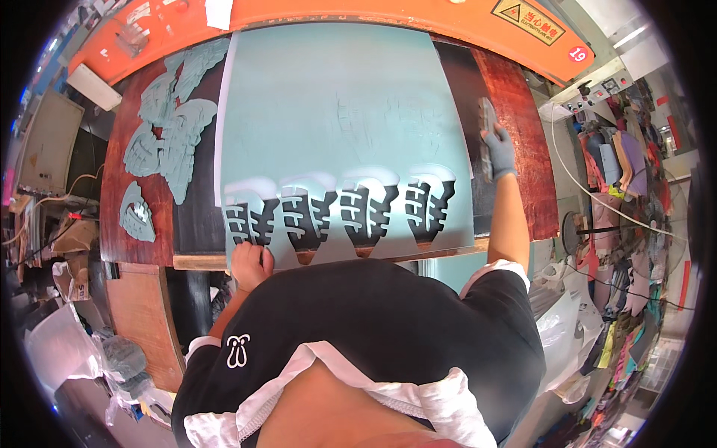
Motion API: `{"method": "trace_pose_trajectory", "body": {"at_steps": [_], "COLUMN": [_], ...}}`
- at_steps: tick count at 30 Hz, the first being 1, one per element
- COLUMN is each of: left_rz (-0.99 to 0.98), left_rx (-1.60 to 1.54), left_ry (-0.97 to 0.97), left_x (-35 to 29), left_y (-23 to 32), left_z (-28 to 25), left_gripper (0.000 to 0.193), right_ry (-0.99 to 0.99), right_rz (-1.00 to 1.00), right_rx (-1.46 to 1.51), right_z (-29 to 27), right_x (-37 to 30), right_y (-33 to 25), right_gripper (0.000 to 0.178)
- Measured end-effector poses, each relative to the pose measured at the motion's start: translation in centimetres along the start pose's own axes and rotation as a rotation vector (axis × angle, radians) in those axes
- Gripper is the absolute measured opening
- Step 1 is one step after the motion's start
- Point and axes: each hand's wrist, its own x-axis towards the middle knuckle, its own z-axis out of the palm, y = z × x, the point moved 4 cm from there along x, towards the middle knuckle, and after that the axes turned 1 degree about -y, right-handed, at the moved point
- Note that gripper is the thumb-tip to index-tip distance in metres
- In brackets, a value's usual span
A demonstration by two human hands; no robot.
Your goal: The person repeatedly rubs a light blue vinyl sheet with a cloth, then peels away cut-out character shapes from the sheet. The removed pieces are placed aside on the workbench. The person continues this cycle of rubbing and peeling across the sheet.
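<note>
A pale green sheet [336,97], apparently foam, lies across the dark board in front of me. A row of several cut-out shapes with toothed slots runs along its near edge, the dark board showing through. At the near left corner my left hand [252,266] is closed on the sheet's edge, fingertips by the leftmost cut-out. My right hand [500,153], in a grey glove, reaches right of the sheet. It grips a narrow metal piece seen edge-on, which looks like a cutting die [486,133], above the board's right side; its outline is hidden.
Several cut green pieces [175,142] lie loosely piled on the left of the reddish-brown table [515,112]. An orange machine beam [314,16] spans the far side. A control box [601,88] sits at the far right, with hanging coloured scraps [605,164] beyond.
</note>
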Motion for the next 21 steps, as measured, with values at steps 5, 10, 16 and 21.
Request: {"method": "trace_pose_trajectory", "body": {"at_steps": [5, 10, 16, 21], "left_rz": [-0.032, -0.187, -0.394, -0.491], "left_rx": [0.017, -0.144, -0.127, -0.293], "left_ry": [-0.027, -0.174, -0.343, -0.28], "left_x": [0.2, 1.0, 2.6, 4.2], "left_y": [0.1, -0.8, -0.2, 0.5], "left_z": [0.0, -0.3, -2.8, -6.6], "left_gripper": [0.011, 0.021, 0.033, 0.038], "right_ry": [0.165, 0.127, -0.18, -0.392], "right_rz": [-0.1, -0.435, -0.015, 0.18], "right_rx": [-0.97, -0.908, -0.544, 0.051], "right_z": [-6.7, -6.7, -2.5, -5.0], "right_x": [-5.6, -12.1, -16.8, -17.5], "right_y": [2.9, 4.9, 6.5, 0.9], "right_gripper": [0.067, 0.042, 0.026, 0.027]}}
